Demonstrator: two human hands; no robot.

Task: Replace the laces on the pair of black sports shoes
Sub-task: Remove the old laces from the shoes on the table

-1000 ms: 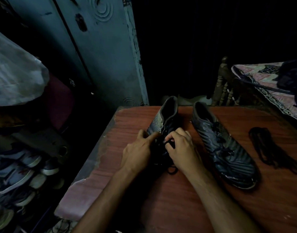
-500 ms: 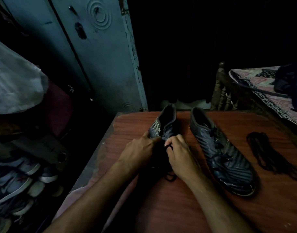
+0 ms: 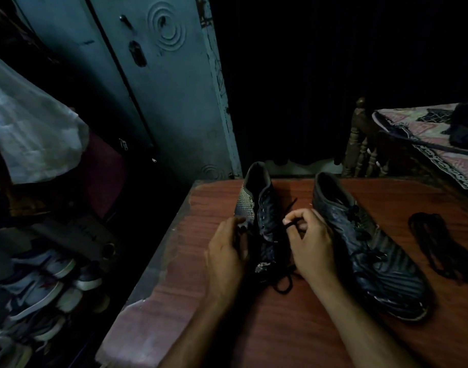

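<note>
Two black sports shoes stand on a reddish wooden table (image 3: 293, 328). The left shoe (image 3: 258, 200) lies between my hands, heel away from me. My left hand (image 3: 227, 251) grips its left side near the eyelets. My right hand (image 3: 311, 243) pinches a black lace (image 3: 289, 223) over the shoe's right side; a loop of that lace (image 3: 282, 285) trails on the table by the toe. The right shoe (image 3: 368, 251) sits to the right, laced, untouched. A loose bundle of black laces (image 3: 437, 245) lies further right.
A blue metal cupboard (image 3: 158, 88) stands behind the table's left corner. Several sneakers (image 3: 41, 282) are stacked low at the left under a white cloth (image 3: 31, 134). A bed with a patterned cover (image 3: 426, 144) and a carved wooden post (image 3: 360, 139) is at the right.
My hands have parted slightly over the left shoe. The right hand has drawn the lace out to the right, and the left hand has shifted to the shoe's left side.
</note>
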